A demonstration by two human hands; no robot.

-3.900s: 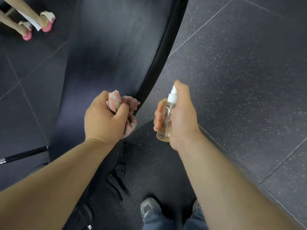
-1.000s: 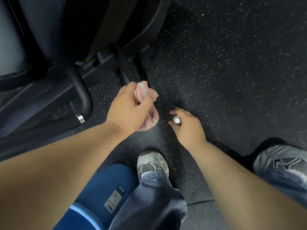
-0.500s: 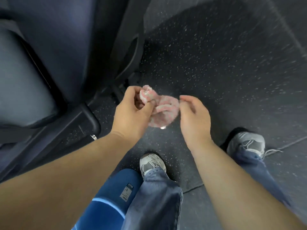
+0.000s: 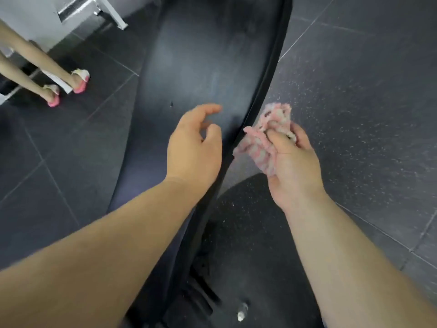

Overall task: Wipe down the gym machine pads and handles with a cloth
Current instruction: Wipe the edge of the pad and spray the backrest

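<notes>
The cloth (image 4: pixel 264 147) is gripped bunched in the right hand (image 4: pixel 293 171) just off the right edge of the pad (image 4: pixel 201 55), whose long axis runs away; the left hand (image 4: pixel 191 152), loosely curled and empty, is seen above it.

Pad (image 4: pixel 201 55) top cut off; cloth (image 4: pixel 257 147) partly hidden.

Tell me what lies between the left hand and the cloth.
Head view: only the pad's black edge runs between left hand and cloth, held by right hand.
</notes>
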